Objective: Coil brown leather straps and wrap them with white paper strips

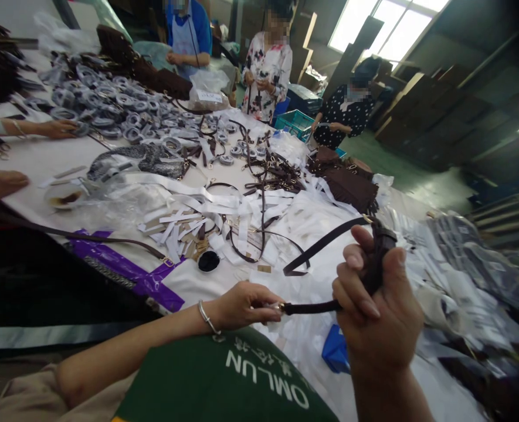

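Your right hand (376, 310) is nearest, fist closed around a dark brown strap (325, 246) held above the surface (30, 158). Your left hand (241, 305), a bracelet (207, 319) at its wrist, pinches the strap's metal end between closed fingers (265, 312). White paper strips (206, 205) and more straps litter the surface beyond.

Three people (268, 64) are counted standing at the top of the frame. Two hands, left hand (241, 306) and right hand (376, 310), are seen at lower centre, one dark strap (312, 307) between them. Two further hands (57, 128) lie at left. One bracelet (207, 319) is noted.
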Action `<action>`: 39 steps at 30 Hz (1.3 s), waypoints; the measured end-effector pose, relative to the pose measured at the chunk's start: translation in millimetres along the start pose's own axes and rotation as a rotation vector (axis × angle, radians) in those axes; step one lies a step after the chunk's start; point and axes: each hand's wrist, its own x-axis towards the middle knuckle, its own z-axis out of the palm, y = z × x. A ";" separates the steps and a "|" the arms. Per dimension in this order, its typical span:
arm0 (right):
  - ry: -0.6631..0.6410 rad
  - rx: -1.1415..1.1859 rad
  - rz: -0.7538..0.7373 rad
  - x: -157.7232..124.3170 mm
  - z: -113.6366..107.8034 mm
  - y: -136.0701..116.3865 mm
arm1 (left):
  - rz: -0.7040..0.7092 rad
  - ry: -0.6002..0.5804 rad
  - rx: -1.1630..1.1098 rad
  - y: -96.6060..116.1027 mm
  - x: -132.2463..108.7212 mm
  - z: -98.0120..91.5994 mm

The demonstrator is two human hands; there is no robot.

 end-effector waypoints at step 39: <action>-0.312 -0.263 -0.051 -19.9 -47.0 93.3 | -0.089 0.246 -0.191 0.6 -7.4 7.6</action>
